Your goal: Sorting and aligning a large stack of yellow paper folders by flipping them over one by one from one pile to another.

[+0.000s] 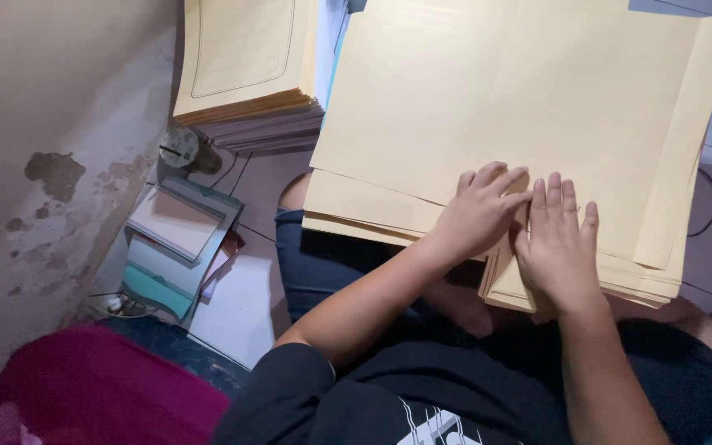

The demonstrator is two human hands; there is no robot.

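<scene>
Tiled floor (232, 321), pale, with a stained, flaking wall (51, 148) on the left side of the view. Person seated low, a stack of cream manila sheets (422, 124) resting across the lap and spreading away from the body. Top sheet (587, 107) large, its long axis running roughly left to right across the view, a folded flap along its right edge.

Left hand (480, 213): fingers together, bent slightly, pressing flat on the near edge of the stack; holds nothing. Right hand (558, 247): palm down, fingers spread narrow, flat on the sheets just beside the left, fingertips nearly touching it. Both hands lie at the near lower edge of the stack, so the paper extends forward and to both sides of them; neither is clearly nearer.

Second pile of similar cream sheets (245, 58) stands well apart, upper left. Small round grey object (183, 150) near its corner. Framed boards or folders (175, 239) lean by the wall. Magenta cloth (84, 387) lower left
</scene>
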